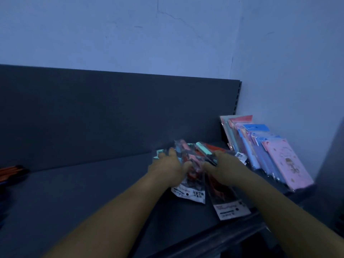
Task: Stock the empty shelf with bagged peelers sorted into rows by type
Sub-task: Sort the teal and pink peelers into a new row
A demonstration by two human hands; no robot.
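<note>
A loose pile of bagged peelers lies on the dark shelf, right of its middle, with red, pink and mint handles showing through clear bags. My left hand rests on the pile's left side, fingers spread over the bags. My right hand lies on the pile's right side, holding a bag with a mint-handled peeler. One long bag with a white label sticks out toward the shelf's front edge. The picture is dim and blurred.
A row of flat pink and blue packets leans at the shelf's right end, close to my right hand. Orange-handled items lie at the far left. The dark back panel rises behind; a wall closes the right side.
</note>
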